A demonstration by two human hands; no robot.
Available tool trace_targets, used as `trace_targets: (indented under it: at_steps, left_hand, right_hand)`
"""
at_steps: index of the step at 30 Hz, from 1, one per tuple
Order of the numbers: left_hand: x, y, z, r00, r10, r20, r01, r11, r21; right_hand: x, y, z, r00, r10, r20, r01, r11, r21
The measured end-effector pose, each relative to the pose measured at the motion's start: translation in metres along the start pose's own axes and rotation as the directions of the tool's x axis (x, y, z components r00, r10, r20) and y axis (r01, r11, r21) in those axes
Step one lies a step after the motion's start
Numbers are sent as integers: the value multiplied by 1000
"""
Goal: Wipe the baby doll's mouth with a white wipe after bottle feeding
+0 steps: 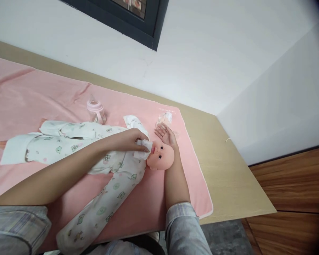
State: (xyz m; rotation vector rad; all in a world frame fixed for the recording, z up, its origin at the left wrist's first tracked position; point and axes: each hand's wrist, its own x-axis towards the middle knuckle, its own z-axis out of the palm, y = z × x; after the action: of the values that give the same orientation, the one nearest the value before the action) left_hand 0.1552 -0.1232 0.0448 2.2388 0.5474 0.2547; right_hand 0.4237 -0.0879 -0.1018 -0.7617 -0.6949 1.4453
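A bald baby doll in a white printed sleepsuit lies on its back on a pink blanket, head toward the right. My left hand reaches across its chest, fingers pinched on a folded white tissue at the doll's mouth and chin. Behind the doll's head passes my right forearm, with the head resting on it. Beyond the head, my right hand lies palm up with its fingers loosely extended, nothing in it. Just past those fingers is a small clear, crumpled-looking item, whose kind I cannot make out.
A baby bottle with a pink collar and handle stands on the blanket beyond the doll's legs. The wooden tabletop shows at the back and right. White walls rise behind, with a dark-framed window. Wood-grain panels are at right.
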Motion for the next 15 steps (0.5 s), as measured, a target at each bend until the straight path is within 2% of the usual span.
trace_targets:
  at_steps: [5, 10, 15]
  left_hand:
    - [-2, -2, 12, 999, 12, -51, -5, 992, 130]
    - [0, -6, 21, 995, 20, -94, -3, 986, 169]
    - [2, -7, 25, 992, 30, -120, -3, 976, 216]
  right_hand:
    - [-7, -2, 12, 1000, 1, -9, -1, 999, -51]
    - [-22, -5, 33, 1000, -21, 10, 23, 988, -152]
    - [-17, -7, 34, 1000, 26, 3, -26, 987, -157]
